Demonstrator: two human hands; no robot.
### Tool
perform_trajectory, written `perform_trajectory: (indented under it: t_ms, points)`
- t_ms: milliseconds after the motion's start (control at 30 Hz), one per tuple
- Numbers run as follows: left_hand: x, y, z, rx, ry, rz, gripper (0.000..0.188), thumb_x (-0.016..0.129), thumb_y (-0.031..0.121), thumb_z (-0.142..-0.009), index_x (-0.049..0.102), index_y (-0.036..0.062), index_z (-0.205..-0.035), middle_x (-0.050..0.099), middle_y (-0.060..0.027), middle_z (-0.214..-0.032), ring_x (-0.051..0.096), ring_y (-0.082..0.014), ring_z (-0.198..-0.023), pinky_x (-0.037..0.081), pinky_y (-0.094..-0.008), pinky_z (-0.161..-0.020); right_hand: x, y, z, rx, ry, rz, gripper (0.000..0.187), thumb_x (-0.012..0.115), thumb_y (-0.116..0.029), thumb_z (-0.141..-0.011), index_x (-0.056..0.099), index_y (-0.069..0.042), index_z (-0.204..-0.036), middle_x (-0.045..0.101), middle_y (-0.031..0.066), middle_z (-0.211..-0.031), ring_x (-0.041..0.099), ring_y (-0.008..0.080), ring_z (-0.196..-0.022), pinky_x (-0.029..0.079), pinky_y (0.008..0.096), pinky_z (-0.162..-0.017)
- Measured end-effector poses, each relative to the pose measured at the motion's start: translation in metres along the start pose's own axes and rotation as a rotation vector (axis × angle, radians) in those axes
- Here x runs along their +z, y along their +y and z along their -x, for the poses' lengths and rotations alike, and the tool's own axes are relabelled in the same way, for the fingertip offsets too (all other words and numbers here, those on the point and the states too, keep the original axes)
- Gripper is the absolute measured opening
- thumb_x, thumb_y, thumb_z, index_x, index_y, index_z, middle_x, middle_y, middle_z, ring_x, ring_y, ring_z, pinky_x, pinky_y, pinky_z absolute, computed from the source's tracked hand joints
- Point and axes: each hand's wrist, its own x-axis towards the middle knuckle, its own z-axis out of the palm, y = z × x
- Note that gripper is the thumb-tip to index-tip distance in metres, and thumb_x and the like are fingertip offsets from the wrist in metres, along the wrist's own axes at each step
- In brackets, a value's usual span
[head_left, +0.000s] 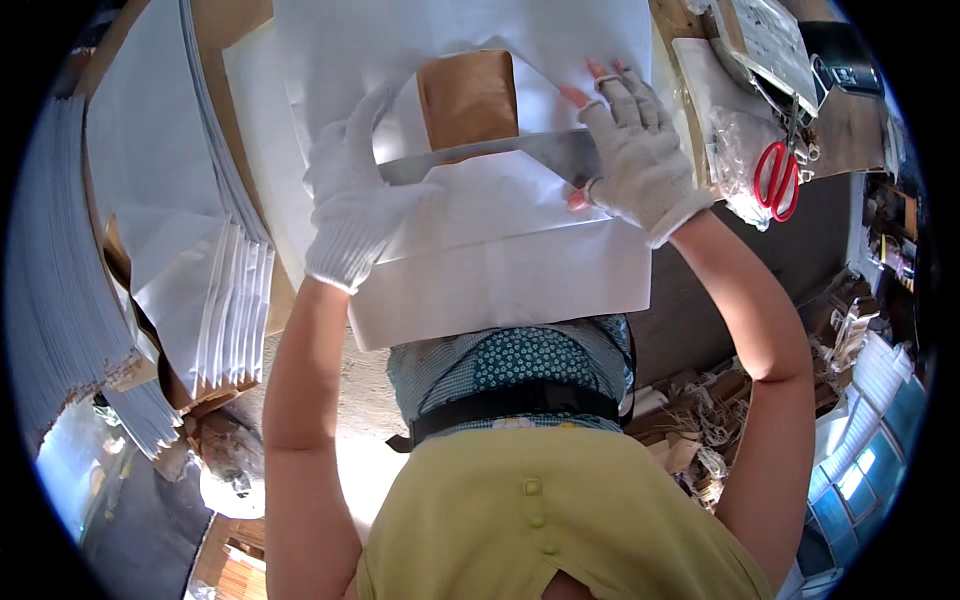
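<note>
Since I'm watching from afar, quick notes: the folded white paper [500, 285] lies at centre frame, below a brown piece [468, 98] at upper centre, with a grey strip [560, 147] between. Step looks like steadying and flattening the folds; to do it well, I'd press both sides evenly, square the edges, and slide lightly so nothing creases askew.

Pose: the left hand [350, 195], gloved, left of centre, is palm down, fingers close together pointing up-frame, thumb stretched rightward over the paper. The right hand [640, 145], right of centre, is spread wide, bare fingertips [574, 96] aimed upper left, thumb by the flap's right edge. Neither hand is closed; I can't tell whether the right thumb pinches paper. Left forearm rises near-vertical; the right one slants in from lower right.
</note>
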Motion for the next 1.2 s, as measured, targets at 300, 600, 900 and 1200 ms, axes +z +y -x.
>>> perform_trajectory:
  t_ms: [300,600,900,1200]
  points:
    - [0.0,0.012,-0.002,-0.072,-0.162,0.148,0.031,0.086,0.001,-0.07,0.085,0.0125,-0.098,0.065,-0.0083,-0.098,0.065,-0.0215,-0.099,0.054,-0.0339,-0.089,-0.009,-0.003,0.002,0.15,-0.199,-0.145,0.103,0.096,-0.027,-0.056,0.057,-0.026,-0.152,0.028,0.0048,-0.174,0.02,0.0371,-0.161,0.022,0.0501,-0.131]
    - [0.015,-0.002,0.029,0.038,-0.29,0.355,0.031,0.087,0.003,-0.065,0.084,0.0127,-0.094,0.066,-0.008,-0.114,0.061,-0.0279,-0.112,0.052,-0.0393,-0.096,0.018,-0.005,0.036,-0.048,0.009,-0.127,0.05,0.075,-0.018,-0.087,0.071,-0.014,-0.136,0.058,0.0085,-0.155,0.04,0.034,-0.154,0.022,0.0554,-0.129]
    - [0.0,0.009,0.033,0.23,-0.108,-0.021,0.036,0.08,0.023,-0.077,0.077,0.0107,-0.111,0.064,-0.0102,-0.119,0.056,-0.0335,-0.119,0.042,-0.049,-0.107,0.031,-0.059,-0.01,-0.241,0.171,-0.311,0.043,0.067,-0.027,-0.093,0.072,-0.015,-0.133,0.065,0.0088,-0.146,0.053,0.0334,-0.143,0.033,0.0507,-0.126]
    - [0.041,0.024,0.037,0.34,0.154,-0.247,0.036,0.072,0.021,-0.088,0.07,0.0072,-0.121,0.06,-0.0132,-0.127,0.056,-0.0341,-0.121,0.044,-0.0508,-0.103,0.037,-0.085,-0.023,-0.052,0.283,-0.314,0.045,0.062,-0.025,-0.092,0.071,-0.014,-0.135,0.063,0.0099,-0.148,0.051,0.0371,-0.144,0.034,0.0521,-0.124]
